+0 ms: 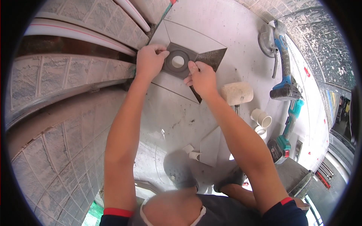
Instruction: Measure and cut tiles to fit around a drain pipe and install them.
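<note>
A square grey floor drain piece (178,71) with a raised round ring sits among cut floor tiles. Something pale shows through the hole in its middle. My left hand (151,63) pinches its left edge, thumb and fingers together. At the right edge my right hand (203,77) is closed, its fingertips against the ring side. Wedge-shaped white tiles (184,33) surround the drain on several sides. To the right of it, a dark brown mortar patch (212,58) lies exposed, reaching down under my right hand.
White pipes (83,35) run along the tiled wall (52,141) at left. On the right lie a white-headed mallet (236,93), white pipe fittings (261,118), a blue angle grinder (283,56) and a teal cordless tool (289,126). Small offcuts (194,155) rest near my feet.
</note>
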Tool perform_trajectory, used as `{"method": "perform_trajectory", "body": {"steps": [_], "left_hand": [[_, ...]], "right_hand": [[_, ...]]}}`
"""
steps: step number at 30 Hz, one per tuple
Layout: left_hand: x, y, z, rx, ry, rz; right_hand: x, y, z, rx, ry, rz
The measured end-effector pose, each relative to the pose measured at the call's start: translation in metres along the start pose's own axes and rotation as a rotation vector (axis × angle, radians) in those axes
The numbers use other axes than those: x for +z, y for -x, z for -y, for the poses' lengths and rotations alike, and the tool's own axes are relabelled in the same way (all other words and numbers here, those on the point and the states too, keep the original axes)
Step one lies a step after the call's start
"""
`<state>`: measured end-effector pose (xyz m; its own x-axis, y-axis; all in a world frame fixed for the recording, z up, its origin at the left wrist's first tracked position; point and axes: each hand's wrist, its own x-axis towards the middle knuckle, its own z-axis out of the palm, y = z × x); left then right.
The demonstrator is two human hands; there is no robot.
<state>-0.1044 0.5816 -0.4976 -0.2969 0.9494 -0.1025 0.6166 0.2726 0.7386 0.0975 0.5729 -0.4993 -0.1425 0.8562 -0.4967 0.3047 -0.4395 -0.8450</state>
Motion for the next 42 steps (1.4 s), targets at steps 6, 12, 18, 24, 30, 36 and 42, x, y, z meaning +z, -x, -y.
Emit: {"method": "perform_trajectory", "body": {"steps": [6,12,18,24,30,36,42], "left_hand": [[0.006,0.006,0.013,-0.022,-0.002,0.022],[0.008,0.007,0.019,-0.032,0.021,0.037],[0.01,0.007,0.019,-0.048,0.015,0.063],[0.011,0.0,0.022,-0.05,0.093,0.056],[0.014,0.0,0.019,-0.032,0.058,0.031],[0.016,0.0,0.016,-0.067,0.022,0.041],[0.017,-0.005,0.014,-0.044,0.013,0.023]], "right_hand": [[0.002,0.004,-0.006,0.021,0.036,0.039],[0.004,0.003,-0.017,-0.005,-0.011,0.04],[0.003,0.002,-0.019,0.001,-0.018,0.045],[-0.001,-0.001,-0.012,-0.006,-0.047,0.051],[-0.002,-0.005,-0.016,0.008,-0.049,0.067],[-0.002,-0.007,-0.017,0.014,-0.041,0.068],[-0.006,-0.01,-0.009,0.022,-0.052,0.054]]}}
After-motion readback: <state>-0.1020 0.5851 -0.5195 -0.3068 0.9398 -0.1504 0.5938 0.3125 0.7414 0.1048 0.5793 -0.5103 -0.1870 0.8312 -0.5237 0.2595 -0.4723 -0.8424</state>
